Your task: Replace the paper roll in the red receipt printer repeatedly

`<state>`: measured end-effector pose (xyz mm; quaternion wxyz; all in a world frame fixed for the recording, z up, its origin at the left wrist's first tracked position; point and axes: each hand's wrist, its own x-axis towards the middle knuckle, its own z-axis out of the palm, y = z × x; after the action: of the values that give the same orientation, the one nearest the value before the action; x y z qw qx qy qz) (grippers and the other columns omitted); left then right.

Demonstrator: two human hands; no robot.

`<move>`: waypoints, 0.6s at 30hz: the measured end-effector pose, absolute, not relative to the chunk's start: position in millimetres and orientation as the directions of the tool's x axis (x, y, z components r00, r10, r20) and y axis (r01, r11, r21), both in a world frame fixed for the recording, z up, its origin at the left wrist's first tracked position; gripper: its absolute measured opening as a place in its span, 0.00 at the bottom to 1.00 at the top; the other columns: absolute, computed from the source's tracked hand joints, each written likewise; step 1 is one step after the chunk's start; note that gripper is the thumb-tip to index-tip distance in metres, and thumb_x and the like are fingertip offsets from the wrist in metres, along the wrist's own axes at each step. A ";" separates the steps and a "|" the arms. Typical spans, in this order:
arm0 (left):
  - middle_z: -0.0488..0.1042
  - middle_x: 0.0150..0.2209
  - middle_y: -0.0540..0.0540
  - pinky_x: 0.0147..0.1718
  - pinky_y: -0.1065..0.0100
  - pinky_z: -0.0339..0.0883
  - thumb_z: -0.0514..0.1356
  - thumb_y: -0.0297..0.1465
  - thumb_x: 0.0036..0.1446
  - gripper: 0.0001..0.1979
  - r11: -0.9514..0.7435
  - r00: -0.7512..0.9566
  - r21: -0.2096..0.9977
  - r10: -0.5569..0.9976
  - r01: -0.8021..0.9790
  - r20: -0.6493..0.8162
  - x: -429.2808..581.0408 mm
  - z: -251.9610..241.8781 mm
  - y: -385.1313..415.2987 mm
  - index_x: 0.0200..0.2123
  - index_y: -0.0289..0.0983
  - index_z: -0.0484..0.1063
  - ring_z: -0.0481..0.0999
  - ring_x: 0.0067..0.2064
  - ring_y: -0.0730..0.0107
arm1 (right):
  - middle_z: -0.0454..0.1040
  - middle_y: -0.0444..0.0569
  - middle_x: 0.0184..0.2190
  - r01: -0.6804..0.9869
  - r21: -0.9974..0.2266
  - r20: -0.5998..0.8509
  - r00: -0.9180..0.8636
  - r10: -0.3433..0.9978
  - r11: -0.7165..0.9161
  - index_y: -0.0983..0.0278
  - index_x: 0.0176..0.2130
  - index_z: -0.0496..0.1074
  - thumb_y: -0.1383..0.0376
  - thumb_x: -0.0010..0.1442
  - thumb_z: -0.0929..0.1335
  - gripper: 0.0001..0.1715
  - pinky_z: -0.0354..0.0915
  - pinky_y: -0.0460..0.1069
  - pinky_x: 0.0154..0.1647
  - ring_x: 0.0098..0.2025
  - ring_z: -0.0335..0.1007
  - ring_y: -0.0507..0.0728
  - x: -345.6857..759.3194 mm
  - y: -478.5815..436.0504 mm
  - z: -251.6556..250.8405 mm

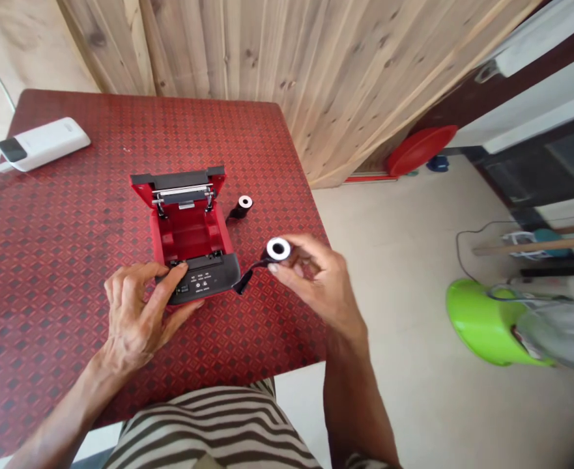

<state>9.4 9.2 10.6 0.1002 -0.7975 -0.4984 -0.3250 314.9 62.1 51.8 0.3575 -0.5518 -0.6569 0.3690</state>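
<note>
A small red and black label printer [193, 231] stands on the table with its lid [179, 185] tilted up, baring the red inside. My left hand [137, 309] grips the printer's front left part, fingers on the black panel [203, 281] and thumb along the front edge. Off the printer's right side, my right hand [318, 277] pinches a black ribbon roll [277, 249] with a white core. From this roll a strip of black ribbon [250, 277] runs to the printer's front right corner. Behind it, a second ribbon roll [244, 204] rests on the table beside the printer.
The table [62, 260] has a red patterned cover and ends just right of my right hand. A white power bank [47, 143] with a cable lies at the back left. A wooden wall [247, 52] rises behind. On the floor are a green tub [482, 319] and a red basin [421, 150].
</note>
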 end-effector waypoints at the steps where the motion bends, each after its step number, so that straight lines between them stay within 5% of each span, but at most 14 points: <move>1: 0.76 0.49 0.38 0.52 0.55 0.68 0.73 0.41 0.61 0.34 -0.491 0.297 0.173 0.732 0.854 0.612 8.4 11.5 9.8 0.68 0.44 0.69 0.76 0.50 0.54 | 0.78 0.43 0.32 0.442 -0.895 0.008 -0.132 0.991 0.066 0.57 0.48 0.79 0.62 0.62 0.76 0.14 0.65 0.50 0.30 0.30 0.70 0.54 315.1 57.4 39.0; 10: 0.76 0.49 0.39 0.48 0.55 0.70 0.73 0.40 0.62 0.32 -0.544 0.334 0.199 0.722 0.816 0.605 -0.1 16.0 14.7 0.67 0.46 0.71 0.77 0.49 0.54 | 0.80 0.43 0.33 0.448 -0.891 -0.060 -0.272 0.960 0.071 0.61 0.48 0.79 0.66 0.62 0.73 0.13 0.68 0.48 0.33 0.28 0.70 0.51 293.8 52.1 -5.7; 16: 0.77 0.48 0.41 0.48 0.53 0.70 0.72 0.40 0.63 0.31 -0.520 0.311 0.216 0.741 0.826 0.594 0.6 18.8 9.5 0.67 0.49 0.70 0.76 0.48 0.54 | 0.84 0.46 0.38 0.422 -0.906 -0.154 -0.344 0.926 0.006 0.61 0.63 0.74 0.67 0.61 0.73 0.32 0.73 0.51 0.37 0.34 0.77 0.54 317.6 58.0 5.4; 18: 0.77 0.49 0.41 0.49 0.53 0.69 0.72 0.40 0.62 0.32 -0.516 0.308 0.208 0.738 0.831 0.601 1.5 18.6 7.9 0.67 0.49 0.70 0.76 0.48 0.55 | 0.84 0.47 0.40 0.409 -0.912 -0.161 -0.349 0.923 -0.004 0.60 0.63 0.75 0.66 0.63 0.73 0.30 0.75 0.52 0.39 0.37 0.80 0.55 328.9 68.3 10.9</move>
<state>1.5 7.9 18.6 0.0704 -0.8055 -0.4870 -0.3302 328.9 68.3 10.9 0.2599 -0.5080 -0.6559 0.4942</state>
